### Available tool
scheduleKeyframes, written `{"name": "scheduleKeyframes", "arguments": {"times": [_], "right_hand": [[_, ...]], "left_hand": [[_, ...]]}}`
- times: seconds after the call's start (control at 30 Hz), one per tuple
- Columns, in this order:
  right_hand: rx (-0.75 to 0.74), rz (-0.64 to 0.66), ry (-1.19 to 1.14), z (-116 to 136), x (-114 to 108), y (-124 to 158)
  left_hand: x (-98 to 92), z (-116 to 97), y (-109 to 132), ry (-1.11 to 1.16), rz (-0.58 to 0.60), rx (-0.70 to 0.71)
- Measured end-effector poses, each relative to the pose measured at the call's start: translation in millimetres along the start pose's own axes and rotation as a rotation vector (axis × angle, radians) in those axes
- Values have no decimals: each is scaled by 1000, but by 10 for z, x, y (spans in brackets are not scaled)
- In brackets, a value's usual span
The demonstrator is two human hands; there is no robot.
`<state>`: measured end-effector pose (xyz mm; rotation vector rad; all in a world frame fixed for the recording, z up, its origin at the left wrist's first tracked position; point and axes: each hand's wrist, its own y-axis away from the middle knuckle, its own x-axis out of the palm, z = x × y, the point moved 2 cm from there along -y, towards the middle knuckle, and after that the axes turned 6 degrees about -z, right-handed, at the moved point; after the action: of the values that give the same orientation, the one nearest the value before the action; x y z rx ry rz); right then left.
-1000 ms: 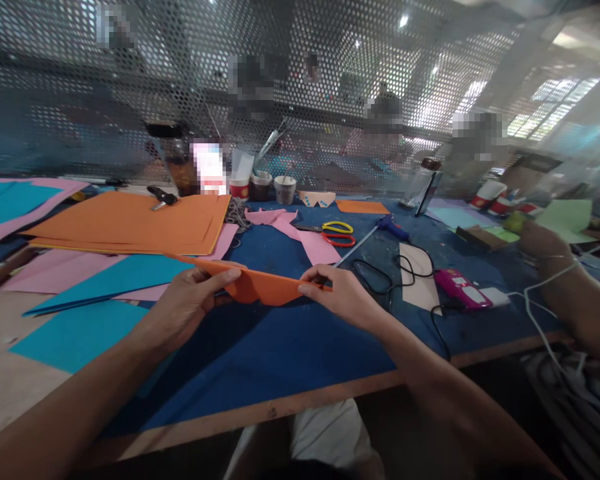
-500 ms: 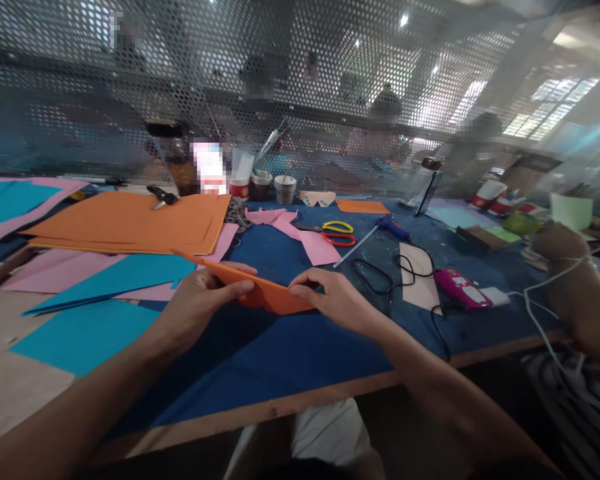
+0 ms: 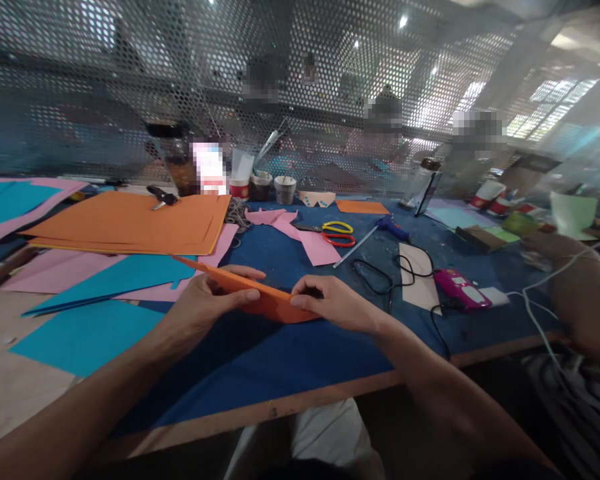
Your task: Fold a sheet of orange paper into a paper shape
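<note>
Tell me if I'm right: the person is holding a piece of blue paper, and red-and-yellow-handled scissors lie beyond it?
Not quite: the held paper is orange, not blue, as the head camera view shows. The rest is right: the red-and-yellow-handled scissors do lie beyond it.

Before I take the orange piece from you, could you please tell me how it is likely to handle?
The orange piece is probably light for its size, since it looks thin. It is likely fairly stiff too, as its end beyond the left hand juts out without visibly drooping.
</note>
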<state>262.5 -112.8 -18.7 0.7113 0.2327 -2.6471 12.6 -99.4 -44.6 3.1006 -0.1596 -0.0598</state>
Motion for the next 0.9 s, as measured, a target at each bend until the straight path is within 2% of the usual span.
{"name": "scheduleKeyframes", "arguments": {"times": [0.17,0.33,0.5,0.7,0.8,0.9], "right_hand": [[9,16,-22,6,18,20],[-56,-122,-42,44,58,55],[-157,-227,62,73,75,53],[-315,-262,330,55,96,60],[-312,-270,399,31,101,59],[-254,-264,338,23,92,52]], "left_hand": [[-27,11,-16,-4,11,31],[-20,-7,-22,-16,-20,25],[12,-69,-4,-30,-38,43],[20,-65,-7,-62,-33,50],[25,-68,9,-67,-26,47],[37,-65,18,-55,-6,32]]}}
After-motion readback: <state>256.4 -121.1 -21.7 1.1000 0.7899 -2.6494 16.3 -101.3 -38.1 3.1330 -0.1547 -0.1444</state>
